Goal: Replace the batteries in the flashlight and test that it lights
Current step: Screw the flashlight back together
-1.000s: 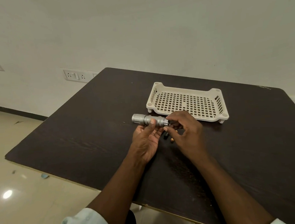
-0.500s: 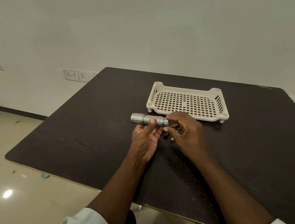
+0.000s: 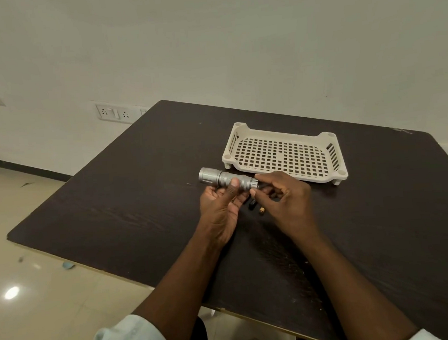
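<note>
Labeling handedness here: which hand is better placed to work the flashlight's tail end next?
Right, probably. The right hand has its fingertips at the tail end of the flashlight, next to the small parts on the table. The left hand grips the barrel, steadying it.

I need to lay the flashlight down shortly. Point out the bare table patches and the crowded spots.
Bare table lies left of the flashlight, toward the left edge, and to the right, below the tray. It is crowded between the left hand and right hand, where small parts lie, and behind them by the tray.
</note>
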